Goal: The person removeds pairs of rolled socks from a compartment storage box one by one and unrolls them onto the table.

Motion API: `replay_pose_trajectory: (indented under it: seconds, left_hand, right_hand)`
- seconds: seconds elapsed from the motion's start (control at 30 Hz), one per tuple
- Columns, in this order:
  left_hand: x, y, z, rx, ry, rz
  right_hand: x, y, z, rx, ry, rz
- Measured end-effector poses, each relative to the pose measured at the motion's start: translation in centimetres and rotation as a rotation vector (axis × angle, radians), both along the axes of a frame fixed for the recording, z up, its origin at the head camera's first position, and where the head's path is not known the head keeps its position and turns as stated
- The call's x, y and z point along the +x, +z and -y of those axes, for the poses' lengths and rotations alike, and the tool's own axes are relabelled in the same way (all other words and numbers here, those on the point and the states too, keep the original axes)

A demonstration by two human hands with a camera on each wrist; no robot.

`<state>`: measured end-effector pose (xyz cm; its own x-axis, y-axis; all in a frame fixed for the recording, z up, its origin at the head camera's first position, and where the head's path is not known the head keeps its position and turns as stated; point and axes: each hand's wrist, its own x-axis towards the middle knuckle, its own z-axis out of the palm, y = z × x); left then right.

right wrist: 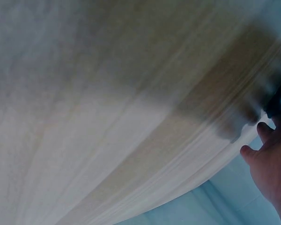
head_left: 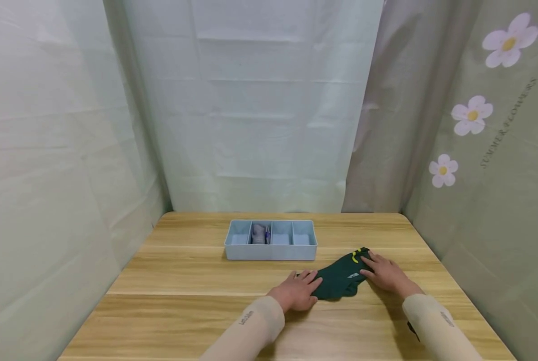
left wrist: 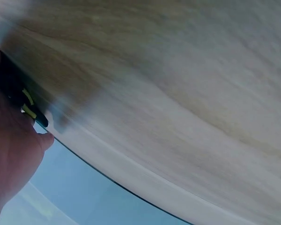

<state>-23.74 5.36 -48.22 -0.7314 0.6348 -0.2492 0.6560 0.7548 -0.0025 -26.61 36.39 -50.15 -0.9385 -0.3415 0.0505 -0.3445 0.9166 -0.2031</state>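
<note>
A dark green sock (head_left: 338,276) with yellow stripes and small pale lettering lies stretched out slantwise on the table. My left hand (head_left: 297,291) rests with spread fingers over its left end, covering part of it. At the striped end, my right hand (head_left: 387,273) touches the fabric with extended fingers. In the left wrist view, the left hand (left wrist: 14,145) appears at the left edge against the dark sock (left wrist: 14,89). The right wrist view catches the right hand (right wrist: 271,168) at the right edge, beside a dark piece of the sock (right wrist: 280,101).
Behind the sock stands a light blue divided box (head_left: 271,252). One of its middle compartments holds a grey rolled sock (head_left: 258,234) and a purple-and-white item (head_left: 267,235). The wooden table (head_left: 183,281) is bounded by hanging curtains at the back and both sides.
</note>
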Motion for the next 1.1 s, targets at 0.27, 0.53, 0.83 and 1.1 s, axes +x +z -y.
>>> replay_pose_trajectory:
  seconds: [0.27, 0.53, 0.83, 1.1]
  left_hand:
    - [0.0, -0.3, 0.3, 0.058, 0.020, 0.020]
    - [0.8, -0.3, -2.0, 0.165, 0.097, -0.120]
    - [1.7, -1.5, -2.5, 0.093, 0.134, -0.147]
    - [1.3, -1.4, -1.4, 0.075, 0.069, -0.088]
  right_hand:
    - [0.0, 0.2, 0.8, -0.004, -0.016, -0.038]
    - [-0.8, 0.6, 2.6, 0.013, 0.072, -0.188]
    - [0.1, 0.1, 1.7, -0.038, 0.064, 0.031]
    - [1.2, -0.3, 0.5, -0.037, 0.013, 0.056]
